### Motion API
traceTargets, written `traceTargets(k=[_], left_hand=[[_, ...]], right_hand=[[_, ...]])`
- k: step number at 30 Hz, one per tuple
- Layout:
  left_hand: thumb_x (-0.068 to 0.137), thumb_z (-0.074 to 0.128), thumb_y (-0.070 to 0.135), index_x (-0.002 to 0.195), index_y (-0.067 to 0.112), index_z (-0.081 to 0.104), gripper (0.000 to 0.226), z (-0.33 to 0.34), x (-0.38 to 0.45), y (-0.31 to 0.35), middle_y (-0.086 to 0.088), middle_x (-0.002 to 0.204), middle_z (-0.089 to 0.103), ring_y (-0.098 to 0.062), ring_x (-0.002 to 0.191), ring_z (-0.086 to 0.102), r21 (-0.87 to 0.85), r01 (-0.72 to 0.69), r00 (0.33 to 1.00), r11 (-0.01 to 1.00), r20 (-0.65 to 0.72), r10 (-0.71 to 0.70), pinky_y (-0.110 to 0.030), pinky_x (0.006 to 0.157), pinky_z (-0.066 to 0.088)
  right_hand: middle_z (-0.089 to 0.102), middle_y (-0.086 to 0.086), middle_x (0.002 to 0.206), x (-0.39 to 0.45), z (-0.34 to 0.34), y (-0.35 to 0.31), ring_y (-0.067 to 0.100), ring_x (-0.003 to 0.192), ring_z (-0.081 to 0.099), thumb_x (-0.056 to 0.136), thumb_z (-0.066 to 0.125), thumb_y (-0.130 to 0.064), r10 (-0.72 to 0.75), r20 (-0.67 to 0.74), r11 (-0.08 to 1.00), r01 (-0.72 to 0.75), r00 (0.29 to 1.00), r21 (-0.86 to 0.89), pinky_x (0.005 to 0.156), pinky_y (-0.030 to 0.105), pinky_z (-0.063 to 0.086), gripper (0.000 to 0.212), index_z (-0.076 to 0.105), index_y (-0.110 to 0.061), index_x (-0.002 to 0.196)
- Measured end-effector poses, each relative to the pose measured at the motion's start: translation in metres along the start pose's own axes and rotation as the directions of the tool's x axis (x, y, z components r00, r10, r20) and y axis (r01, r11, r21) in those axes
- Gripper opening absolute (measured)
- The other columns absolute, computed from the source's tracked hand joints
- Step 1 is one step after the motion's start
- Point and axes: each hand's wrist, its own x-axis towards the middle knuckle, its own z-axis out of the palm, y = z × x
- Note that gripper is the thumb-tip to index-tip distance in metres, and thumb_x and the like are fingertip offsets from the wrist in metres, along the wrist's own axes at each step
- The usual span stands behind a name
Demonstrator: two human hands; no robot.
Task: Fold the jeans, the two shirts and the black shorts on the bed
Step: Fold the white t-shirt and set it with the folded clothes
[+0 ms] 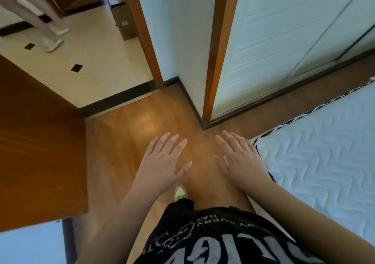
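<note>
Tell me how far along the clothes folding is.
Nothing looks done. Both the left hand and right hand are open and empty above the wooden floor. The mattress corner in view shows no clothes, so all folding seems left.

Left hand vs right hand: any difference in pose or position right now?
The left hand hovers over the bare wooden floor, while the right hand overlaps the corner of the white quilted mattress. The left hand's fingers angle up and right; the right hand's angle up and left. Both are flat, palm down, fingers straight, holding nothing.
</note>
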Motion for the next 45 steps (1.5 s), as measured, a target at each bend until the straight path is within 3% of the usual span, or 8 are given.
traceTargets(k=[6,15,21,26,30,36,41,45], left_hand=[[0.089,-0.004,0.072,0.155,0.036,0.015,0.077,-0.048,0.092,-0.037,0.006,0.164,0.015,-0.017,0.152,0.003,0.052,-0.206,0.979,0.977,0.021,0.205,-0.037,0.117,-0.008],[0.096,0.031,0.062,0.144,0.025,0.048,0.063,-0.077,0.221,0.013,-0.004,0.147,0.05,-0.028,0.141,0.04,0.203,-0.492,0.86,0.847,-0.041,0.509,-0.044,0.113,0.02],[0.096,0.01,0.064,0.154,0.029,0.027,0.069,-0.098,0.292,0.086,-0.001,0.16,0.03,-0.025,0.15,0.02,0.209,-0.621,0.78,0.755,0.066,0.623,-0.048,0.122,0.019],[0.098,0.018,0.063,0.156,0.032,0.017,0.066,-0.115,0.341,0.144,0.002,0.163,0.02,-0.022,0.152,0.01,0.224,-0.673,0.733,0.705,0.073,0.677,-0.046,0.124,0.011],[0.097,0.017,0.064,0.155,0.034,0.018,0.066,-0.121,0.369,0.19,0.003,0.163,0.021,-0.022,0.152,0.011,0.243,-0.714,0.691,0.656,0.093,0.717,-0.043,0.122,0.005],[0.096,0.004,0.052,0.153,0.033,0.027,0.064,-0.133,0.4,0.276,0.004,0.158,0.032,-0.02,0.15,0.02,0.268,-0.828,0.529,0.492,0.085,0.844,-0.038,0.119,0.005],[0.098,0.019,0.05,0.151,0.027,0.036,0.06,-0.127,0.418,0.35,-0.003,0.152,0.043,-0.026,0.144,0.03,0.288,-0.916,0.332,0.28,0.148,0.932,-0.045,0.118,0.023],[0.095,0.012,0.053,0.152,0.027,0.031,0.066,-0.124,0.44,0.4,-0.003,0.155,0.037,-0.026,0.146,0.025,0.277,-0.951,0.192,0.137,0.183,0.964,-0.043,0.119,0.018]], right_hand=[[0.046,0.0,0.148,0.044,-0.019,-0.007,0.026,0.137,0.044,0.095,0.025,-0.063,0.179,-0.007,0.984,-0.179,0.984,0.028,0.11,0.042,0.021,0.059,0.04,-0.029,0.141],[0.053,0.008,0.142,0.069,-0.029,0.053,0.028,0.131,0.05,0.094,0.031,-0.052,0.585,-0.057,0.81,-0.579,0.809,0.095,0.108,0.046,0.039,0.061,0.053,-0.016,0.137],[0.055,0.008,0.14,0.084,-0.037,0.118,0.027,0.129,0.052,0.095,0.038,-0.051,0.693,-0.016,0.719,-0.689,0.721,0.093,0.108,0.043,0.04,0.056,0.055,-0.018,0.136],[0.055,0.008,0.139,0.092,-0.048,0.177,0.028,0.128,0.053,0.095,0.035,-0.05,0.725,-0.004,0.683,-0.719,0.689,0.131,0.105,0.044,0.042,0.056,0.056,-0.017,0.136],[0.044,0.007,0.15,0.087,-0.055,0.216,0.027,0.138,0.042,0.098,0.039,-0.049,0.782,0.003,0.615,-0.771,0.624,0.165,0.114,0.044,0.031,0.055,0.045,-0.02,0.144],[0.033,0.003,0.157,0.062,-0.071,0.262,0.026,0.144,0.032,0.099,0.035,-0.052,0.891,0.026,0.442,-0.88,0.453,0.173,0.116,0.041,0.011,0.057,0.036,-0.024,0.149],[0.049,0.007,0.147,0.039,-0.076,0.288,0.03,0.134,0.048,0.096,0.037,-0.049,0.951,0.018,0.294,-0.923,0.308,0.247,0.11,0.046,0.034,0.055,0.05,-0.019,0.14],[0.02,0.002,0.162,0.031,-0.071,0.307,0.024,0.149,0.019,0.102,0.03,-0.05,0.972,0.085,0.185,-0.939,0.218,0.288,0.118,0.038,0.004,0.058,0.025,-0.024,0.154]])
